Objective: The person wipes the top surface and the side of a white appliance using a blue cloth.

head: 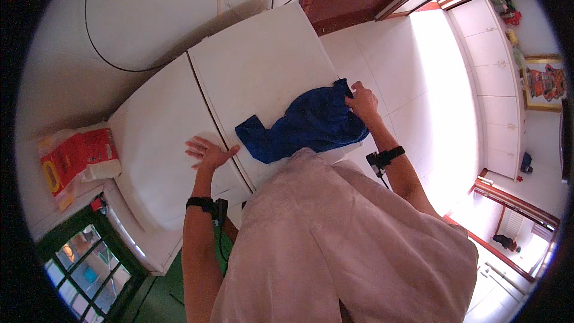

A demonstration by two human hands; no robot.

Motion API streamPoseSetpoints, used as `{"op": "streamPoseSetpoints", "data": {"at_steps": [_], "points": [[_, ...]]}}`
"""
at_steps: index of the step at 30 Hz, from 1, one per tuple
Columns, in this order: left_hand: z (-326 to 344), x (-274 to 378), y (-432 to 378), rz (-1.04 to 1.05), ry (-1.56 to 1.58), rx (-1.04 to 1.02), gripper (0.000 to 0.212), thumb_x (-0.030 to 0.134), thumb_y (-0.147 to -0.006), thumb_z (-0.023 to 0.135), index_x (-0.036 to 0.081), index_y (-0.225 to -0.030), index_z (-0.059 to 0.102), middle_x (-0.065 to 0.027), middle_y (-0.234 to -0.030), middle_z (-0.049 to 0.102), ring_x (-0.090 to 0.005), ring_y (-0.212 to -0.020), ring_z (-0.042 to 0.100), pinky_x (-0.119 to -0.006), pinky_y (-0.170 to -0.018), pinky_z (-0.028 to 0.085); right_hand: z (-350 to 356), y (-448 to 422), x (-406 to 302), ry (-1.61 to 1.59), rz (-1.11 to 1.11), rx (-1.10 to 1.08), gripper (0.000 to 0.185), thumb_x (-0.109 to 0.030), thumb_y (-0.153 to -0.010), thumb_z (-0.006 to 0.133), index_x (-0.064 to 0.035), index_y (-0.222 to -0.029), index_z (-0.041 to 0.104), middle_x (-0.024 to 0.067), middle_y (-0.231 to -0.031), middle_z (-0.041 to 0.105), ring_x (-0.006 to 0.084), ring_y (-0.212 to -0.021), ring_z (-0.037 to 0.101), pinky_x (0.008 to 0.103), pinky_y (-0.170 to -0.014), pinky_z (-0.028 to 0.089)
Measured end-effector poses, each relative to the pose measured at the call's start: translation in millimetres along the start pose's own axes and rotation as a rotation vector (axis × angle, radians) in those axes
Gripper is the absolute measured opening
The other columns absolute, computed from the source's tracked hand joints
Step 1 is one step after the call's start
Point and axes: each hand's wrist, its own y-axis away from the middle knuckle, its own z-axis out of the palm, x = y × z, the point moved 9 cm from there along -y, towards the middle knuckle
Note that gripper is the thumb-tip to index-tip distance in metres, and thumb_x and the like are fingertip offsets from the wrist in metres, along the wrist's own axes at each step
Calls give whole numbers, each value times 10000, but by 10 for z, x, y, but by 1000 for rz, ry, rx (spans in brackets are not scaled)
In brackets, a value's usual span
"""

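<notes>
A dark blue cloth garment point(314, 121) lies rumpled across the near right part of a white tabletop point(264, 63), with its right end at the table's edge. My right hand point(364, 101) is at that end, its fingers on the fabric; the thumb and fingertips are partly tucked against it, so a firm grip is hard to make out. To the left of the cloth, my left hand point(208, 150) is spread over the white surface beside a dark seam, its thumb pointing towards the garment and nothing held. Both wrists wear black straps with small devices.
A red and clear plastic package point(83, 161) stands at the table's left end. A black cable point(112, 68) hangs along the wall behind. Below left is a green-framed paned window point(87, 273). White tiled floor point(403, 76) lies to the right, with white cabinets point(493, 80) beyond.
</notes>
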Motion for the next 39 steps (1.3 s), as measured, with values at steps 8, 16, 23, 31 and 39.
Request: {"op": "streamPoseSetpoints", "data": {"at_steps": [8, 16, 23, 31, 39], "points": [[-18, 32, 33, 9, 10, -28, 1577, 801, -536, 702, -66, -1326, -353, -365, -1363, -395, -583, -1276, -296, -838, -860, 40, -141, -805, -713, 138, -260, 86, 428, -386, -738, 690, -35, -979, 650, 205, -987, 662, 381, -948, 633, 515, -757, 510], [-16, 50, 73, 14, 28, -32, 1566, 774, -548, 721, -70, -1340, -334, -337, -1388, -389, -558, -1290, -304, -824, -888, 35, -501, -1745, -1726, 183, -337, 177, 414, -391, -757, 686, -33, -965, 679, 215, -993, 668, 377, -932, 650, 487, -784, 523], [27, 10, 64, 25, 34, -43, 1539, 757, -570, 723, -59, -1358, -318, -331, -1395, -384, -559, -1282, -317, -820, -893, 11, -769, -2006, -2343, 60, -433, 382, 443, -451, -901, 554, -39, -1028, 657, 198, -947, 684, 378, -881, 666, 484, -744, 532], [-25, 45, 88, 2, 30, -39, 1570, 781, -530, 725, -29, -1360, -332, -313, -1410, -378, -535, -1300, -312, -817, -904, 19, -5, -1150, -2062, 192, -915, 401, 729, -576, -900, 460, -57, -1405, 388, 186, -1506, 276, 364, -1389, 255, 532, -1122, 196], [17, -40, -88, 13, -50, 11, 1567, 797, -519, 714, -30, -1383, -298, -339, -1422, -336, -564, -1323, -231, -803, -929, 82, 633, 681, -2038, -53, -1078, 156, 1068, -702, -732, 582, 34, -1436, 261, 282, -1506, 188, 429, -1410, 157, 566, -1132, 114]]}}
